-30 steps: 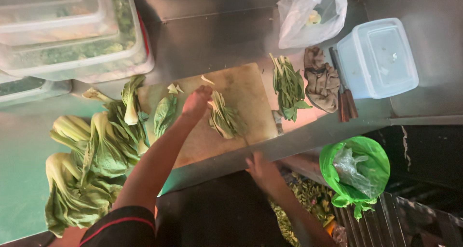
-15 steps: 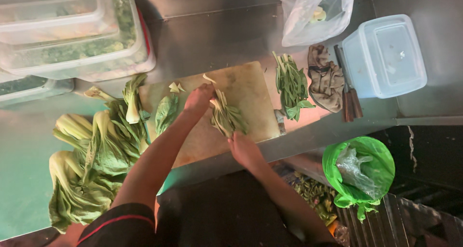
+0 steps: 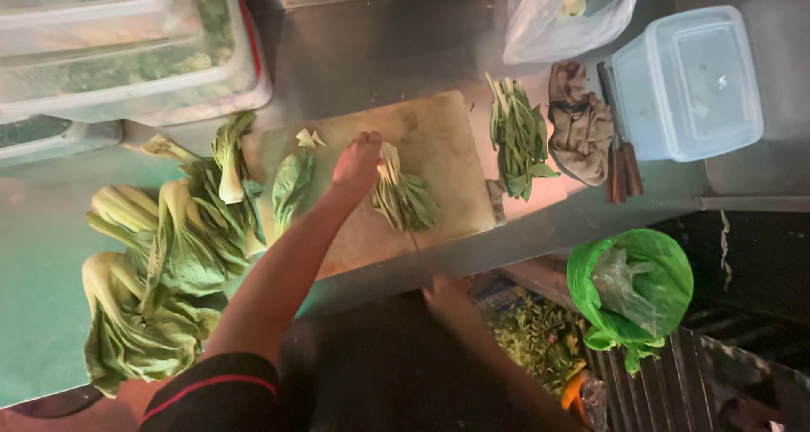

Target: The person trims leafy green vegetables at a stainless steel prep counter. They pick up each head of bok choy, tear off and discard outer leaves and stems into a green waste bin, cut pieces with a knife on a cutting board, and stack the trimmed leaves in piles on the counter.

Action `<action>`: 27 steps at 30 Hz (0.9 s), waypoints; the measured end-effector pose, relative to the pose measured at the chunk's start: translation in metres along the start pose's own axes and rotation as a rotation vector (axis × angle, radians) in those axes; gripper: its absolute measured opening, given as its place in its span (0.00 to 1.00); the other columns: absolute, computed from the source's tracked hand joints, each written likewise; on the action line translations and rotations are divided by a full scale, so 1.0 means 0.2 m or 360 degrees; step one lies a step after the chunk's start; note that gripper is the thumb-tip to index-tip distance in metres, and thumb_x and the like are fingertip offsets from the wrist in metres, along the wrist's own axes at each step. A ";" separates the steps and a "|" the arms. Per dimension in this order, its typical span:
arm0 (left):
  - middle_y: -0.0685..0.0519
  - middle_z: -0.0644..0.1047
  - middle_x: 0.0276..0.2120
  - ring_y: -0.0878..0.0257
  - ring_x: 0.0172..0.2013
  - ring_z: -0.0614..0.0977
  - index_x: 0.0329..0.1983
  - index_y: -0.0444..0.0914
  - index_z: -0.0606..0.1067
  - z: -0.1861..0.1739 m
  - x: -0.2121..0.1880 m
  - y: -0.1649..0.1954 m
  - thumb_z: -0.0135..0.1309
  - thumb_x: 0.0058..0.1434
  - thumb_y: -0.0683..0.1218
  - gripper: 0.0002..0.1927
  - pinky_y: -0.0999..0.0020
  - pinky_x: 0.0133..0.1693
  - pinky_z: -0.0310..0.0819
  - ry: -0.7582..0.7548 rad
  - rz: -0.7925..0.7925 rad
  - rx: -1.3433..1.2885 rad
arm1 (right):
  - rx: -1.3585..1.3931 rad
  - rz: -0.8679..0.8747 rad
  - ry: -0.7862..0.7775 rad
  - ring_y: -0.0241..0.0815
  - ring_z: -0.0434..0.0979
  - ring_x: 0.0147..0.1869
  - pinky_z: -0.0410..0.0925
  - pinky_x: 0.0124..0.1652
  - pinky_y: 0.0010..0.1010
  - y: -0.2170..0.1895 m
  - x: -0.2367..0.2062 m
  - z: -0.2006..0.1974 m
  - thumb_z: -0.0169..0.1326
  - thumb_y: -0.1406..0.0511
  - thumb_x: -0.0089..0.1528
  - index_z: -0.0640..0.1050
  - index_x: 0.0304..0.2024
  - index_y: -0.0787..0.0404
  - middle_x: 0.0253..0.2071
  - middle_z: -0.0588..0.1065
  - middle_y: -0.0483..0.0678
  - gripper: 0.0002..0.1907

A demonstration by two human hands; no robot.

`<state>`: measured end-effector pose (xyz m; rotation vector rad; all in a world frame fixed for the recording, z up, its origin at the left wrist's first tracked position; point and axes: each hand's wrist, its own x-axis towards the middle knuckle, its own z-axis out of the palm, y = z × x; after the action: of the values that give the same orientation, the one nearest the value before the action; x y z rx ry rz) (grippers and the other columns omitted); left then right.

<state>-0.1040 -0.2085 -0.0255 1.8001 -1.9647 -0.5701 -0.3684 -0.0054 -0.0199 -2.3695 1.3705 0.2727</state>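
Left hand (image 3: 356,164) pressing bok choy (image 3: 403,197) on cutting board (image 3: 439,137); right hand (image 3: 447,295) gripping knife (image 3: 418,251). Cut leaves (image 3: 517,135) stacked aside; whole heads (image 3: 160,255) remaining.

A matt wooden cutting board (image 3: 439,145) lies on a smooth, dully gleaming metal counter (image 3: 371,52) beside a translucent plastic tub (image 3: 688,82).

Warm, dim light is falling across a steel counter (image 3: 371,44). A dark floor grate (image 3: 675,390) is lying below its edge.

Right hand (image 3: 445,295) drew back off the cutting board (image 3: 439,137).
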 end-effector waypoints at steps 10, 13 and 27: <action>0.40 0.77 0.45 0.38 0.45 0.80 0.46 0.37 0.71 -0.02 -0.04 -0.04 0.59 0.58 0.36 0.14 0.47 0.44 0.75 0.0004 -0.0090 -0.0260 | 0.0998 0.0716 -0.0158 0.66 0.81 0.47 0.71 0.46 0.52 0.07 -0.23 -0.20 0.43 0.52 0.70 0.67 0.50 0.62 0.41 0.80 0.65 0.20; 0.43 0.77 0.46 0.41 0.44 0.82 0.47 0.39 0.72 -0.05 -0.06 -0.03 0.59 0.55 0.36 0.16 0.48 0.42 0.77 -0.0018 -0.0105 -0.0341 | 0.0787 0.0382 0.0238 0.73 0.76 0.41 0.67 0.38 0.61 0.03 0.12 -0.21 0.46 0.54 0.68 0.68 0.50 0.64 0.36 0.77 0.67 0.19; 0.42 0.77 0.45 0.41 0.43 0.82 0.46 0.38 0.73 -0.12 -0.05 0.00 0.56 0.61 0.39 0.11 0.50 0.43 0.77 0.0030 0.0011 -0.0221 | 0.0661 0.0289 0.0130 0.71 0.78 0.40 0.70 0.41 0.59 -0.13 0.40 -0.32 0.47 0.56 0.69 0.68 0.42 0.66 0.34 0.78 0.67 0.17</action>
<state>-0.0892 -0.2000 -0.0057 1.7073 -1.8701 -0.6673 -0.3068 -0.0835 0.0156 -1.9384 1.5129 -0.0596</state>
